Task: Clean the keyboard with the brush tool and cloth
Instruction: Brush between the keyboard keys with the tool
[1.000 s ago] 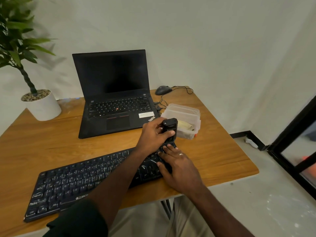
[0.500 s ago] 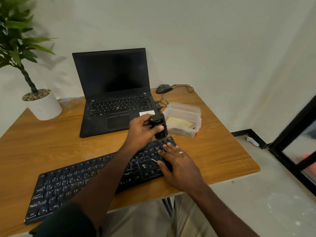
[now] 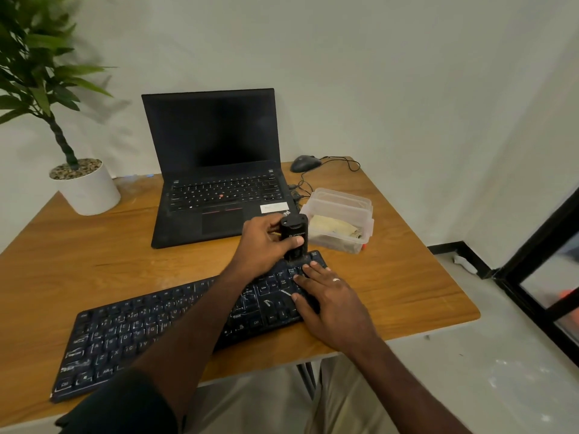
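1. The brush tool is gripped in the left hand, on the keyboard's far right corner.
2. The right hand is pressed flat, fingers spread, on the keys.
3. The cloth is left in the box.
4. Keys could be dislodged if pressed hard.

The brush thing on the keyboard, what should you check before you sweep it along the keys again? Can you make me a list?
1. Brush tool held firmly: ok, the left hand grips its black body.
2. Brush end down on the keys: ok, its lower end meets the far right corner of the keyboard.
3. Keyboard held steady: ok, the right hand presses flat on its right end.
4. Fingers out of the brush's way: not ok, the right fingertips lie right beside the brush.
5. Cloth ready: ok, it sits in the plastic box nearby.
6. Dust left on the keys: cannot tell.
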{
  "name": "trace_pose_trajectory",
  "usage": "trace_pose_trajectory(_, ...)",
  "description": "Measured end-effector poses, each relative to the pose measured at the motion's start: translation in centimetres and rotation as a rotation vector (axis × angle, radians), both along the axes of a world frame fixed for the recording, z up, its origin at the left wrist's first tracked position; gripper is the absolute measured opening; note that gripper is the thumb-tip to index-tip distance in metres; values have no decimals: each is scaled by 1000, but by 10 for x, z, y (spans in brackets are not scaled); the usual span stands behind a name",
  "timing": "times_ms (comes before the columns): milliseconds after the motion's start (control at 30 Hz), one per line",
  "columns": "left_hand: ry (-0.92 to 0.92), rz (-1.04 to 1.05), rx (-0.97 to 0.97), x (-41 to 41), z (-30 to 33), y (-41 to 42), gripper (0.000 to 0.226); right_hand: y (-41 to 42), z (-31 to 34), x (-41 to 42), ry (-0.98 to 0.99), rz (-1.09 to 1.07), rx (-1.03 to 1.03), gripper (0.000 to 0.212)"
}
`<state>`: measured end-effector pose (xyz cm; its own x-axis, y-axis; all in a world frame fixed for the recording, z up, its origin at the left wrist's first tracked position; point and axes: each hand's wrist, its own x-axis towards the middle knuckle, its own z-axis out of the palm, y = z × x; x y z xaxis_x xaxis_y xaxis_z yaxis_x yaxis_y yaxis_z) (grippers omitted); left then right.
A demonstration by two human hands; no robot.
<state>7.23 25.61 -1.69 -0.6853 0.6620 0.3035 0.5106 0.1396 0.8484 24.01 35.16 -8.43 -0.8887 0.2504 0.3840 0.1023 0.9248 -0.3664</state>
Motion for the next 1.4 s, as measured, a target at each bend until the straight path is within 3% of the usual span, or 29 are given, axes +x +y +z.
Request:
trace_pose_trajectory(100,57,49,-52,-9,7,-2,31,0,0,0,-3,-2,3,45)
trace_pose_trajectory(267,-18,11,12,1,8,-4,33,0,1,-1,-9,-3,1,45)
trace_pose_trajectory(633,59,25,-97,-10,11,-23,34,0,1,0,-6,-8,2,46)
trace_pose_trajectory(767,83,121,-182,-26,5,-44,31,0,1,1,-15,-17,14,46)
trace_pose_trajectory(900,-204,110,35,-15,2,-54,28,2,2,-1,-21,-18,19,46)
trace_pose_trajectory(1033,-24,70,-3,-4,3,-48,30,1,4,2,-13,-17,3,45)
trace_pose_trajectory(1167,130,168,-85,-13,10,-65,30,6,7,7,14,-71,-29,42)
trace_pose_trajectory(1400,-97,330,197,4,5,-156,35,14,8,12,86,-174,-22,40)
